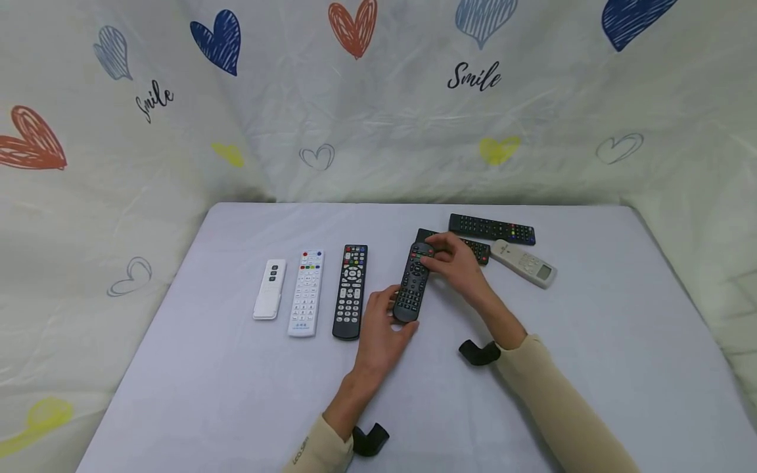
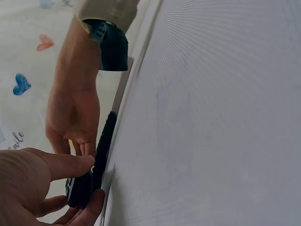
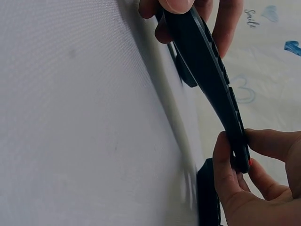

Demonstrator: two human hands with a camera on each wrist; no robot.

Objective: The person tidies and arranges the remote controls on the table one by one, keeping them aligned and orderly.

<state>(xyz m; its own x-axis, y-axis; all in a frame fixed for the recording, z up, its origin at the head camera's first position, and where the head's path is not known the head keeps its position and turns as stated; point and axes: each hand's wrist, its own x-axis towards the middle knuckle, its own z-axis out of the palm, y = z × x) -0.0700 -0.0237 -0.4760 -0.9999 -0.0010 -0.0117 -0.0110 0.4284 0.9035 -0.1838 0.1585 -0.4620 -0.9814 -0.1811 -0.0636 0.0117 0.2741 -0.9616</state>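
A black remote control (image 1: 413,282) is held by both hands, tilted up off the table with its buttons facing up. My left hand (image 1: 378,338) grips the lower end, thumb on one side and fingers on the other. At the upper end my right hand (image 1: 464,266) pinches it between thumb and fingers. In the right wrist view the dark underside of the remote (image 3: 202,61) spans both hands. Behind the right hand lies another black remote (image 1: 476,251), partly hidden. The left wrist view shows only a little of the held remote (image 2: 80,189).
Left of the hands, a small white remote (image 1: 270,289), a longer white remote (image 1: 306,293) and a large black remote (image 1: 350,292) lie side by side. At the back right are another black remote (image 1: 492,229) and a whitish remote with a screen (image 1: 523,263). A white cloth covers the table (image 1: 195,387).
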